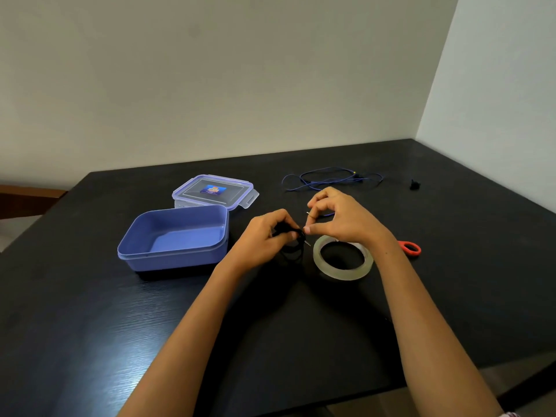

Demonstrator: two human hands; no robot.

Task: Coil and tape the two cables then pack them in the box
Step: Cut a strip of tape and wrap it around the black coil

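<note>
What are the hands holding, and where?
Left hand grips the black cable at its coil's top. Right hand pinches something beside it; unclear what.

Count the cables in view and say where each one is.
2. The black cable, coiled, is gripped in the left hand beside the tape roll; the blue cable lies loose at the far side of the table. None seems hidden.
</note>
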